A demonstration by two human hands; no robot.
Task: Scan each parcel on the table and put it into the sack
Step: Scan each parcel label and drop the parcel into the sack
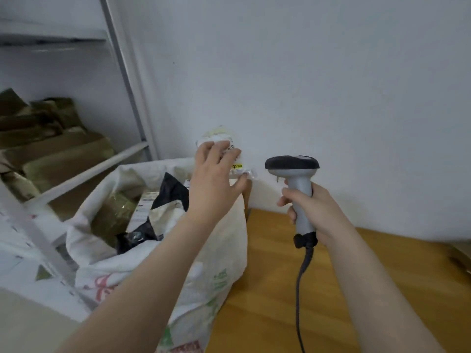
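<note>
We see left hand [214, 179] at frame centre, back to camera, fingers spread over small white parcel [237, 166] with yellow label. We cannot tell if it really grips the parcel or only touches it. Parcel sits high, above far rim of the white sack [229, 238], close to the wall. Sack is open at lower left, with a black bag [170, 189] and other parcels inside. Right hand [313, 210], right of centre, is wrapped tight round the handle of grey scanner [293, 165], head pointing left at the parcel, cable [298, 289] hanging down over wooden table [262, 301]. Shelf [84, 174] with boxes at left.
</note>
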